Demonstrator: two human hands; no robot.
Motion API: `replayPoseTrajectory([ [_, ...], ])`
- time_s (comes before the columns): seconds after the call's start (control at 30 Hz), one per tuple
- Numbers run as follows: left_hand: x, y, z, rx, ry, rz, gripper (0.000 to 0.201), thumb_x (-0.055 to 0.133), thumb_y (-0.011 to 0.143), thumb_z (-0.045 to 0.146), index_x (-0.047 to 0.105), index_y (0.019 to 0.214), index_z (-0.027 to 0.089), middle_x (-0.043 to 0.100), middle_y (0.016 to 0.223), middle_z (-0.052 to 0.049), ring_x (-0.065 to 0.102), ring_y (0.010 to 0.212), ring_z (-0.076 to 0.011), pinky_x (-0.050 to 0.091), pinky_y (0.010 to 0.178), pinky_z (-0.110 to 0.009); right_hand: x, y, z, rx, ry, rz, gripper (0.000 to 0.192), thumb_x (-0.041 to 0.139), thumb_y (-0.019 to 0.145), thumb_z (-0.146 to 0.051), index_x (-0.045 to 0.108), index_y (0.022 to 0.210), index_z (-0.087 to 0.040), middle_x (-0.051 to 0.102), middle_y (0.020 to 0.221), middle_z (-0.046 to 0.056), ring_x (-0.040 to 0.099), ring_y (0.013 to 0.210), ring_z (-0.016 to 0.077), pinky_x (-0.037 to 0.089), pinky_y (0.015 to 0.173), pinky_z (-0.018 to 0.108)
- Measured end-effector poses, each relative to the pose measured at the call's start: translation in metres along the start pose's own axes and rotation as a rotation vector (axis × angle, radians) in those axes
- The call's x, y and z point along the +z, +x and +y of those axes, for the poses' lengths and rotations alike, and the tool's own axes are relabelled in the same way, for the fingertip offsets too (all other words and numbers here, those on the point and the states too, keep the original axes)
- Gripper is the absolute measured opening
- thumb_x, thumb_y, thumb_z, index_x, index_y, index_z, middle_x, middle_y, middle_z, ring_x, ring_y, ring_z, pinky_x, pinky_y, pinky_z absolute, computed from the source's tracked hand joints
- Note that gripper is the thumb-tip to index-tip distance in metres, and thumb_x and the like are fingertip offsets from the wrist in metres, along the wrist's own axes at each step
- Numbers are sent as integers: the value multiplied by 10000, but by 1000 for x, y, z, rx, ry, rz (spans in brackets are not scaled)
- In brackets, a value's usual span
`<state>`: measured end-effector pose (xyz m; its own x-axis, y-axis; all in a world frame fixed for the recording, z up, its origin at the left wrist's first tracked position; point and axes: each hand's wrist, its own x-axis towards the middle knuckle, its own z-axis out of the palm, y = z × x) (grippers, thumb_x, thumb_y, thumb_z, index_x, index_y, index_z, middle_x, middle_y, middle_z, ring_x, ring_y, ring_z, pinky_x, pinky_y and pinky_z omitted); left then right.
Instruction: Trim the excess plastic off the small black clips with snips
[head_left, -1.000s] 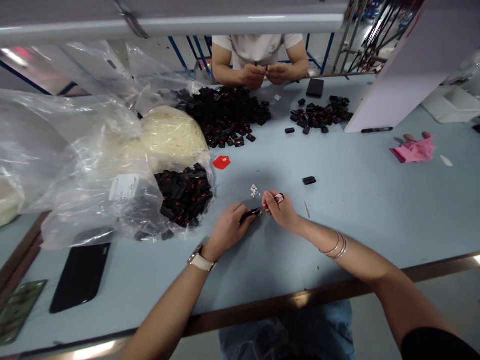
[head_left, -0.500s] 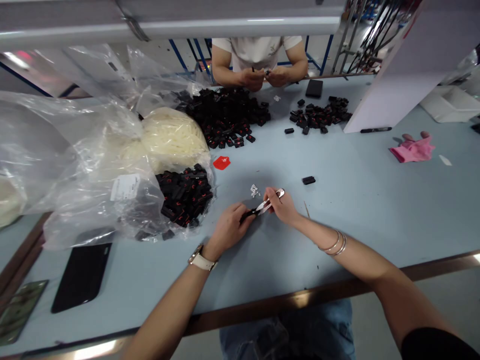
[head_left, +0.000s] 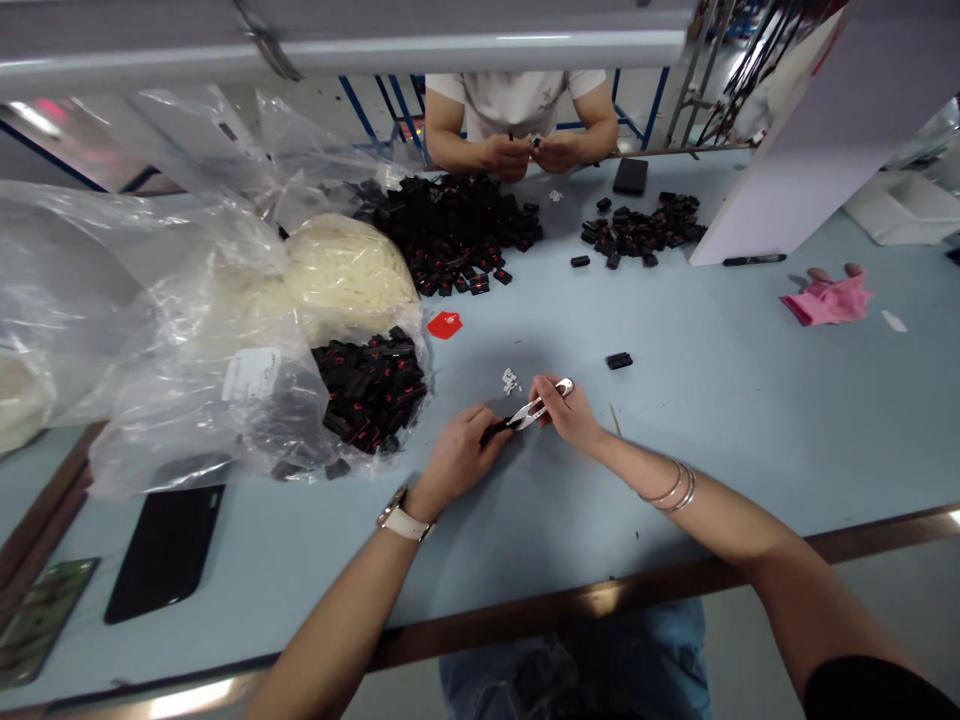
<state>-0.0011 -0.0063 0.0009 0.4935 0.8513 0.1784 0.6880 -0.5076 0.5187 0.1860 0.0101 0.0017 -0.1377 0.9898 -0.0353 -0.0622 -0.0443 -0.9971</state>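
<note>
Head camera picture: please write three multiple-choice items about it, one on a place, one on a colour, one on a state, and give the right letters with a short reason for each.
1. Where does the single black part lie?
A. On the bare table, to the right of the person's hands
B. Inside the plastic bag
C. On the pink glove

2. What colour is the small flat piece lying near the bag of black parts?
A. Green
B. Red
C. Yellow

3. What does the right hand hold?
A. A marker pen
B. A phone
C. Small metal snips

Answers:
1 A: it sits alone on the light blue table.
2 B: the piece is plainly red.
3 C: the snips point at the small black part pinched in the left hand.
</note>
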Motion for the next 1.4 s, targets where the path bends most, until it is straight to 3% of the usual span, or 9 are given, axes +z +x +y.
replayPoseTrajectory([
  [0.5, 1, 0, -1, 6, -7, 5, 184, 500, 916, 288, 541, 778, 173, 533, 712, -21, 500, 650, -151, 359, 572, -260, 2, 2, 5, 25, -39, 15, 516, 443, 802, -684, 515, 664, -192, 513, 511, -38, 470, 416, 76, 373, 425, 205],
  [1.1, 0, 0, -2, 34, 11, 1, 213, 460, 927, 289, 490, 743, 187, 522, 717, -27, 495, 658, -163, 384, 590, -275, 4, 1, 4, -13, -266, -8, 449, 357, 903, -561, 516, 698, -195, 516, 553, -37, 498, 471, 91, 395, 513, 221],
  [1.4, 1, -1, -3, 22, 20, -2, 185, 471, 917, 292, 540, 783, 184, 554, 741, -36, 520, 688, -167, 417, 632, -292, 11, -10, -17, -190, -559, -68, 342, 340, 931, -460, 463, 711, -229, 536, 612, -4, 499, 577, 139, 351, 592, 258],
])
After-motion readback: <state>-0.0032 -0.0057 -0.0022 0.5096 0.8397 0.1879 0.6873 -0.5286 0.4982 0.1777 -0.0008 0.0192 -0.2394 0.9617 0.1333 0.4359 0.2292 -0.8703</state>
